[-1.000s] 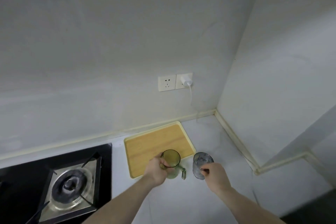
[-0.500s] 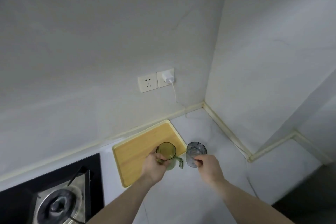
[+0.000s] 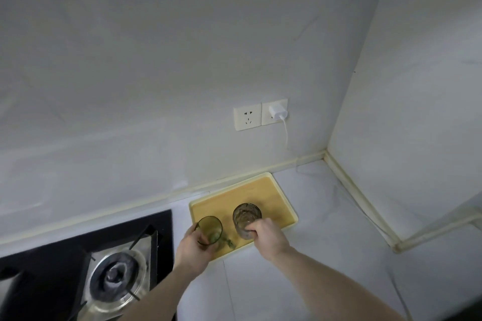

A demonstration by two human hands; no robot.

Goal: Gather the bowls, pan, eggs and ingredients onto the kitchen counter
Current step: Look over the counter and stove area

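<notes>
A green glass cup with a handle (image 3: 210,229) sits over the front left part of the yellow wooden tray (image 3: 271,191). My left hand (image 3: 194,246) grips it around its side. A clear grey glass (image 3: 246,217) stands over the tray's middle, and my right hand (image 3: 267,237) holds it by its near side. Both glasses look empty. I cannot tell whether they rest on the tray or hang just above it. No bowl, pan or eggs are in view.
A black gas hob with a steel burner (image 3: 114,279) lies left of the tray. The pale counter (image 3: 326,255) runs right into a wall corner. A double socket (image 3: 247,116) with a white charger (image 3: 279,112) and cable sits on the back wall.
Both hands have carried the two glasses from the counter in front of the tray to over the tray. The grey glass moved left onto the tray area.
</notes>
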